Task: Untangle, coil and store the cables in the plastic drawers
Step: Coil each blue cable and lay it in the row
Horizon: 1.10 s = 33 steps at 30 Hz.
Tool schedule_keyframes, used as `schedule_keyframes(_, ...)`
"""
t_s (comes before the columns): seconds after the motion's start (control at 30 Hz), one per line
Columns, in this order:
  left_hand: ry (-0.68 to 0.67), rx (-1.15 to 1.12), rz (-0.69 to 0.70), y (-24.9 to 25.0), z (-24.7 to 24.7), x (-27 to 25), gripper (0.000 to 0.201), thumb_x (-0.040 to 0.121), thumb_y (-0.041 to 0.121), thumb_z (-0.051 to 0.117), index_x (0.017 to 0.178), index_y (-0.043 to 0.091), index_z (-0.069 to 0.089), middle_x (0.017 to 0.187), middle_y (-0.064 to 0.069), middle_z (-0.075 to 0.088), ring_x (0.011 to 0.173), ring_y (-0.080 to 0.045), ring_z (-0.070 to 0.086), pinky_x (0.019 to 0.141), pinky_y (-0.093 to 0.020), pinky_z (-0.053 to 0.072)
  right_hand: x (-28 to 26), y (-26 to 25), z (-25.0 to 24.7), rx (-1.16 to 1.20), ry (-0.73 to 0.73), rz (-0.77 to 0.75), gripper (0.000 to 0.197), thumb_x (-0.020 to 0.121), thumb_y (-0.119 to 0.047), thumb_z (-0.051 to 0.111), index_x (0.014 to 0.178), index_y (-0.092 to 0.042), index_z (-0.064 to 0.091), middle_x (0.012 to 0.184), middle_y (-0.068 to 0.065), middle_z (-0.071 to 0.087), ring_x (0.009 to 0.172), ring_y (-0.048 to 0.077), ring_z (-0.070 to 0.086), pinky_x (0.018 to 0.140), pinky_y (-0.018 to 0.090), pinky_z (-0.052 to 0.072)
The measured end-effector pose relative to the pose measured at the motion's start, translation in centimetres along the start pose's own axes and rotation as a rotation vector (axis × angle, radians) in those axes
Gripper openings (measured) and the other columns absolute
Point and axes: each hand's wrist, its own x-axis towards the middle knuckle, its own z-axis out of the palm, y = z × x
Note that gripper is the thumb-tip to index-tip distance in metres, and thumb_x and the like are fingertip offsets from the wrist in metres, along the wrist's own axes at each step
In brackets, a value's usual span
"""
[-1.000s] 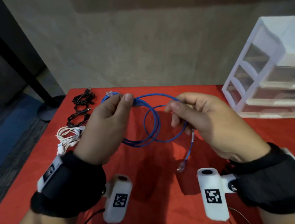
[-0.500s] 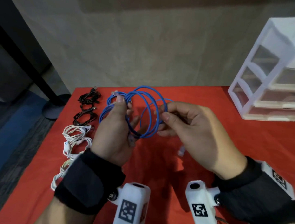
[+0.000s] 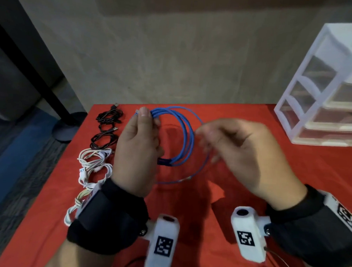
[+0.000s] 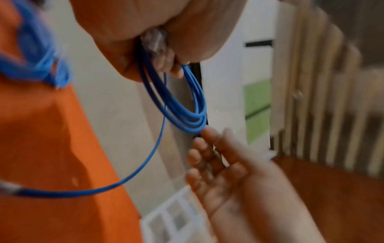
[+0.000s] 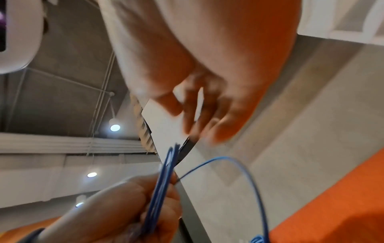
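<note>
Blue cable [image 3: 184,133] is coiled in several loops held above red table [image 3: 250,173]; left hand [image 3: 137,149] pinches the bundle at top w/ thumb and fingers curled round it. One loose loop trails down toward the table. Right hand [image 3: 241,152] is blurred, fingers spread and relaxed beside the coil, gripping nothing. Plastic drawers [image 3: 324,89] stand at far right; black cables [image 3: 109,126] and white cables [image 3: 93,166] lie at left

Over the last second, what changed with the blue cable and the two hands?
The right hand let go of the blue cable and opened beside the coil; the loops gathered tighter, their tail hanging loose. The left hand still grips the coil, and the drawers stay shut.
</note>
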Motion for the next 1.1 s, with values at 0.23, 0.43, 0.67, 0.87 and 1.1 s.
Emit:
schedule_keyframes(0.23,-0.272,0.298,0.310,0.5,-0.1,-1.0,0.032,0.102,0.046,0.049,0.096,0.018,0.063,0.063,-0.006,0.037,0.056,-0.029,0.032,0.052,-0.049,0.032,0.4,0.7,-0.9,0.017,-0.177,0.108,0.078,0.082,-0.058,0.073,0.148,-0.032,0.041,0.120,-0.003,0.068,0.112,0.011,0.066,0.105,0.035,0.049)
schedule_keyframes(0.43,-0.414,0.504,0.351,1.2,-0.7,-0.9,0.031,0.106,0.044,0.044,0.092,0.024,0.063,0.060,0.017,0.047,0.054,-0.004,0.043,0.060,-0.032,0.039,0.6,0.0,-1.3,0.019,-0.122,0.061,0.024,0.086,-0.036,0.074,0.088,-0.013,0.070,0.079,0.021,0.061,0.065,0.026,0.051,0.064,0.046,0.042)
schedule_keyframes(0.67,0.023,0.760,0.480,1.8,-4.4,2.5,0.036,0.108,0.038,0.042,0.088,0.018,0.065,0.072,0.012,0.062,0.065,-0.005,0.056,0.066,-0.035,0.046,1.1,0.7,-4.4,-0.091,-0.314,0.093,0.022,0.096,-0.030,0.064,0.082,-0.014,0.065,0.084,0.027,0.059,0.075,0.017,0.048,0.070,0.040,0.040)
schedule_keyframes(0.87,0.108,0.770,0.490,1.1,-4.2,2.7,0.031,0.109,0.030,0.044,0.089,0.016,0.063,0.077,0.011,0.064,0.071,0.001,0.058,0.068,-0.021,0.042,1.1,1.3,-5.6,0.032,-0.363,0.225,0.008,0.089,-0.013,0.067,0.093,-0.007,0.071,0.079,0.023,0.068,0.068,0.026,0.066,0.066,0.036,0.056)
schedule_keyframes(1.1,0.024,0.734,0.450,-0.2,-1.9,1.0,0.031,0.109,0.024,0.044,0.084,0.014,0.060,0.069,0.009,0.058,0.064,0.009,0.056,0.059,-0.007,0.036,1.2,-2.2,-4.6,0.467,-0.072,0.145,0.013,0.086,-0.012,0.064,0.095,-0.004,0.067,0.078,0.013,0.066,0.066,0.025,0.072,0.061,0.029,0.059)
